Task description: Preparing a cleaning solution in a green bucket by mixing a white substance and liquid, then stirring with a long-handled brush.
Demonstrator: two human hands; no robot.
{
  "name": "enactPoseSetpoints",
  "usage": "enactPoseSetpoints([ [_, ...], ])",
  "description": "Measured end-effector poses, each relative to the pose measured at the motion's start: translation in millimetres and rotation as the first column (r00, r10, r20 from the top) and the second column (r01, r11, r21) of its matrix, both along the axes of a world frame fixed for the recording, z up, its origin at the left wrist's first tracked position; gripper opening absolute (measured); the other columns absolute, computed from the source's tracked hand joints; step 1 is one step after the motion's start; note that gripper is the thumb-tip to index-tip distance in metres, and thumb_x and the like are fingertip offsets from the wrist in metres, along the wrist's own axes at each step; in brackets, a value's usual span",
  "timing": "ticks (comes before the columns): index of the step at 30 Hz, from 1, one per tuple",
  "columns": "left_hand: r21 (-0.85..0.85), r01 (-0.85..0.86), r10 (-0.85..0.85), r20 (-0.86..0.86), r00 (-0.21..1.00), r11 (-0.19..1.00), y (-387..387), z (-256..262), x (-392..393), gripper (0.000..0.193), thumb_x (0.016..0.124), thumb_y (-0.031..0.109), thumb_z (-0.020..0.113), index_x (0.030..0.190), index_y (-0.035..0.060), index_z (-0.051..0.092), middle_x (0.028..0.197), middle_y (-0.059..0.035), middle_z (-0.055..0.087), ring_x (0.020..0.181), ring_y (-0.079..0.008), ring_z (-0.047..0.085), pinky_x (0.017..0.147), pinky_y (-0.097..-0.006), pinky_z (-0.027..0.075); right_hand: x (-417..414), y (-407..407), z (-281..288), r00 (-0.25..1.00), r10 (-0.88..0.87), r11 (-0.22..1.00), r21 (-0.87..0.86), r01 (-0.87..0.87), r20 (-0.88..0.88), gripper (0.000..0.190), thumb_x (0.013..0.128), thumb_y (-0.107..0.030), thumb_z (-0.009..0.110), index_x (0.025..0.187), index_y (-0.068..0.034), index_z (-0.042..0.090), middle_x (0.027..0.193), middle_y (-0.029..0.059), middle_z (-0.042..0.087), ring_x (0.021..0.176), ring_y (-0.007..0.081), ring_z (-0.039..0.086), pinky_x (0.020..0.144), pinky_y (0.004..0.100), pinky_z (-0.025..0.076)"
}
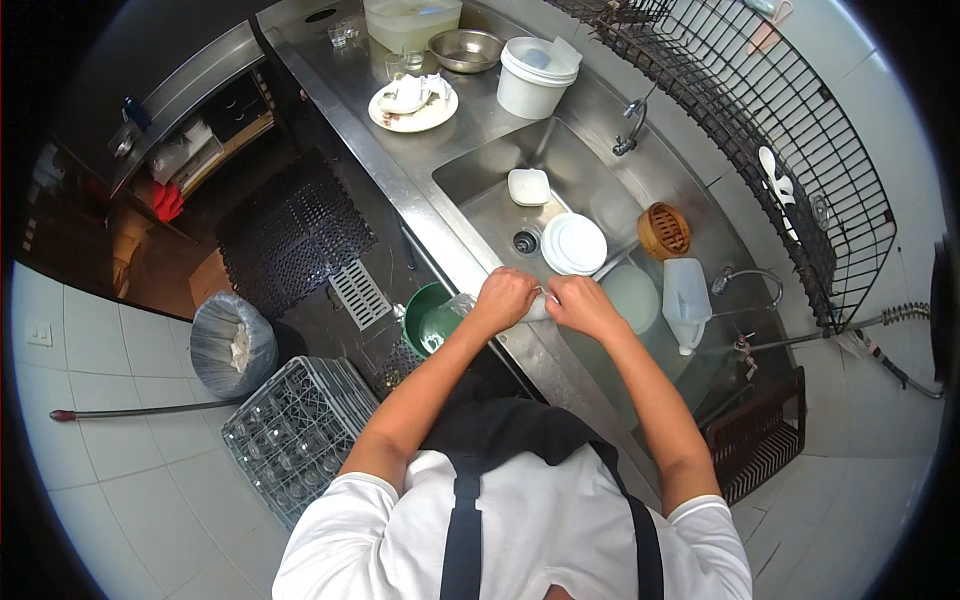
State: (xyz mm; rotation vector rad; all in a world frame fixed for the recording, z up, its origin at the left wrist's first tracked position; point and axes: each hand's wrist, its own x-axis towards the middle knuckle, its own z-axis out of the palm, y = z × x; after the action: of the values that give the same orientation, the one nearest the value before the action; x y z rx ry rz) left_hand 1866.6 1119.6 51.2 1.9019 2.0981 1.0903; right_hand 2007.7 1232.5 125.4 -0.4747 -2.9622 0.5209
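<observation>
My left hand [507, 298] and my right hand [586, 301] are close together above the front edge of the steel sink [480, 161]. Pinched between both sets of fingers is a thin, whitish translucent thing, perhaps a plastic bag [535, 309]; my hands hide much of it. Just beyond them, a stack of white plates [574, 244] lies in the left basin by the drain [526, 241]. A square white dish [529, 187] sits farther back. Under the water of the right basin [600, 367] lies a pale round plate [632, 298].
A bamboo steamer [664, 230] and a translucent plastic jug [686, 304] stand right of the hands. A white bucket [536, 79] and a plate of scraps [412, 105] occupy the counter. Below left are a green tub [421, 307], a glass rack [289, 442] and a lined bin [225, 345].
</observation>
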Motion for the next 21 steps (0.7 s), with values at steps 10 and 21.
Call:
enactPoseSetpoints([
  [10,-0.27,0.12,0.009,0.433,0.901,0.955,29,-39,18,0.025,0.078,0.032,0.067,0.096,0.0153,0.073,0.097,-0.0171,0.07,0.09,-0.0378,0.066,0.078,-0.048,0.051,-5,5,-27,0.976,0.207,0.964,0.158,-0.216,0.071,0.015,0.083,-0.015,0.061,0.079,-0.002,0.066,0.075,0.0206,0.066,0.07,0.0382,0.064,0.064,0.047,0.052],
  [21,-0.199,0.044,0.05,0.441,0.896,0.979,35,-53,25,0.023,0.082,0.023,0.058,0.086,0.0056,0.073,0.09,-0.0243,0.068,0.088,-0.0431,0.066,0.076,-0.0507,0.05,-9,28,-96,0.971,-0.228,0.974,-0.009,0.227,-0.072,0.036,0.09,-0.025,0.054,0.069,0.004,0.061,0.071,0.0281,0.06,0.068,0.0459,0.059,0.063,0.0522,0.045],
])
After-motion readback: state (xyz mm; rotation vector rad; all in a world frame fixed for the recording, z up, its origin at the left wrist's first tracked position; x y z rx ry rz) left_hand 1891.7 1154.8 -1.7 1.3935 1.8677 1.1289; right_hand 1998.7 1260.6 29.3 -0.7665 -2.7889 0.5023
